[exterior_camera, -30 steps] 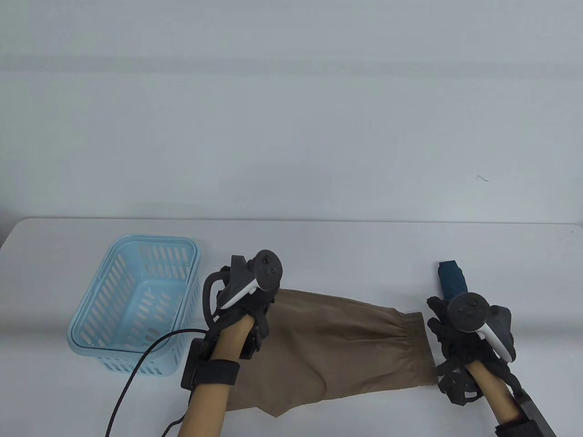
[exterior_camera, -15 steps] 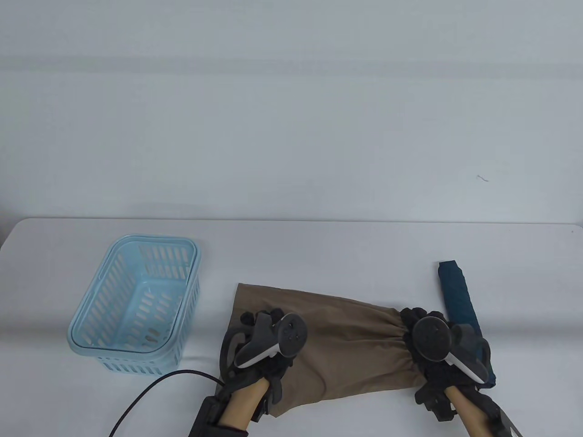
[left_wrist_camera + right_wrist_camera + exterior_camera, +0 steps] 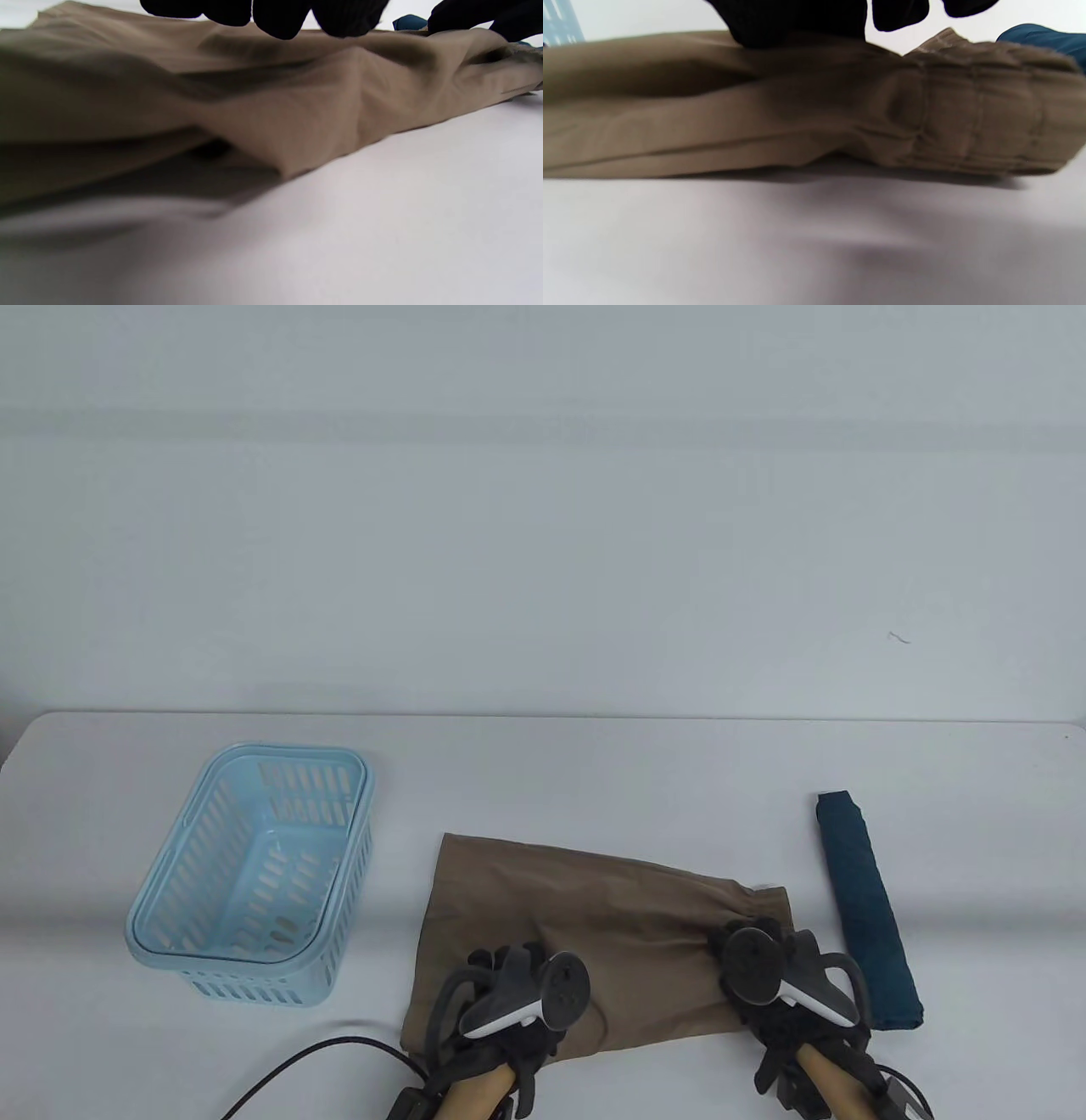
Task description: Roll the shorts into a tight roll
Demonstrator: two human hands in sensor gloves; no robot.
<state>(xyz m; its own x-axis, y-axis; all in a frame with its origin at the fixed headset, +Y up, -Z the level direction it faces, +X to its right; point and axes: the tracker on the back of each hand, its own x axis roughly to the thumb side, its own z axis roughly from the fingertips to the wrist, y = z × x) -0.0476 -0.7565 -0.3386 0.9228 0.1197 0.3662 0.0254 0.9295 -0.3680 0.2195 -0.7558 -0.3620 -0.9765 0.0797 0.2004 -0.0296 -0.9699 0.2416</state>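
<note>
left hand (image 3: 509,997) fingers (image 3: 280,17) are curling onto the brown shorts (image 3: 594,916) | right hand (image 3: 776,984) is pinching the bunched waistband under its fingers (image 3: 797,21)

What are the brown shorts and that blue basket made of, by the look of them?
The shorts look like thin matte woven cloth, perhaps cotton: they crease softly, and the waistband is gathered, so probably elastic. The basket looks like pale blue moulded plastic with a slight sheen: stiff slotted walls and a smooth rolled rim.
</note>
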